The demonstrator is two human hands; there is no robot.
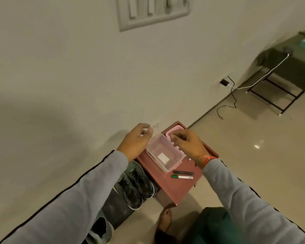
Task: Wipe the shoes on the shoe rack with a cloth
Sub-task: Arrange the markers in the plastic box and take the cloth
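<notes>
A pair of dark grey laced shoes (136, 187) stands on a low dark shoe rack (113, 210) by the wall. Another dark shoe (100, 228) sits lower on it, partly hidden by my left sleeve. No cloth is in view. My left hand (137, 140) hovers over the left end of a clear plastic box (163, 157), with its fingers loosely curled and nothing in them. My right hand (185, 143) hangs over a pink lid (174, 129) behind the box, fingers curled downward. Whether it grips the lid is hidden.
The box rests on a reddish-brown cabinet (181, 189) right of the shoes, with a black marker (183, 172) and a green-capped marker (182, 177). My bare foot (165, 219) is on the tiled floor below. A dark table (289, 67) and cables (233, 97) are far right.
</notes>
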